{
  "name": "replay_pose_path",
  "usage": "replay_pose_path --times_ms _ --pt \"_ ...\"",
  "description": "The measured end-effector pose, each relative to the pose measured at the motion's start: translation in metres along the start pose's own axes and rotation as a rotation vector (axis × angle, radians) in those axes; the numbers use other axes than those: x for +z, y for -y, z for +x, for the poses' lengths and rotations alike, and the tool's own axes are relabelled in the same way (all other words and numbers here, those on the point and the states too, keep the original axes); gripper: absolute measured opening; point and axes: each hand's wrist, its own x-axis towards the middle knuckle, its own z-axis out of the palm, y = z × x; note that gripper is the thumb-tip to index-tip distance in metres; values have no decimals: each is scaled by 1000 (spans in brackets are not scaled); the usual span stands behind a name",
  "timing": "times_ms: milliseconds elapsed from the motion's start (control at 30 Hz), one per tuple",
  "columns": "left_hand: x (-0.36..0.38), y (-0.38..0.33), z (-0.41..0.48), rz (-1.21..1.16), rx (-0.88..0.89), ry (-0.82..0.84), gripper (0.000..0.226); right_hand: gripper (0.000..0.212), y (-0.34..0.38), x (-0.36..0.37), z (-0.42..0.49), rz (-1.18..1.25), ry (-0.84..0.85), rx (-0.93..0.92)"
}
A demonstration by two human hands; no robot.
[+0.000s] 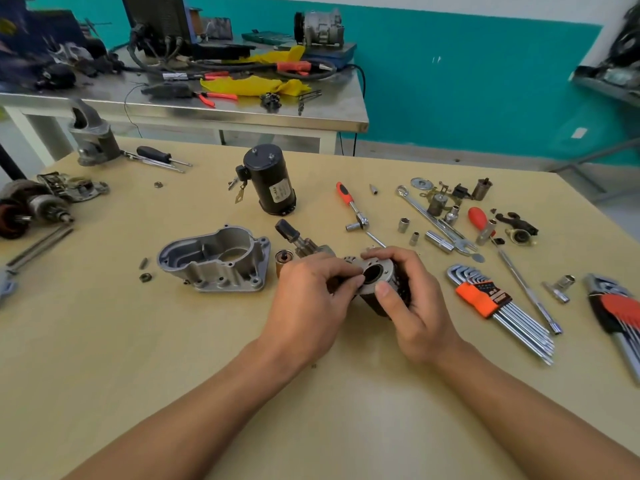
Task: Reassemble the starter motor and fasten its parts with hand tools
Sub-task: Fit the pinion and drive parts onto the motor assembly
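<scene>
Both hands hold a round grey and black starter part (375, 271) with a dark centre hole, just above the tan table. My left hand (308, 303) pinches its left rim with thumb and fingers. My right hand (408, 299) wraps its right side, thumb on the front face. A cast aluminium housing (214, 259) lies open to the left of the hands. The black motor body (272, 180) stands upright behind it. A shaft with a dark gear end (298, 237) lies just behind my left hand, partly hidden.
A red-handled ratchet (351, 206), sockets (403, 225), a spanner (427, 216) and small parts lie at the right rear. Hex key sets (491, 299) lie to the right. An armature (31, 209) and another housing (93, 136) sit at the far left. A steel bench (207, 105) stands behind.
</scene>
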Motion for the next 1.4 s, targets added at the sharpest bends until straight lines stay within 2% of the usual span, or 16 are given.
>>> replay_pose_path --times_ms 167,300,433,533,667,800,1200,1400 --pt "-4 2 -3 -68 -61 26 13 39 1 0 -1 -21 -7 2" --pt "-7 2 -2 -110 -79 63 32 38 1 1 0 -20 -8 14" --pt "-7 2 -2 -69 -55 75 20 37 0 2 0 -38 -16 15" --pt "-9 4 0 -97 -69 114 22 34 1 3 1 -43 -45 7" --pt "-14 7 4 -144 -153 187 14 29 2 6 1 -56 -66 21" --pt "-15 5 7 -165 -212 183 4 29 4 9 2 -52 -85 45" --pt "-14 4 6 -141 -178 144 10 31 5 17 3 -89 -201 64" --pt "-16 4 6 -133 -157 142 18 52 6 17 5 -109 -207 40"
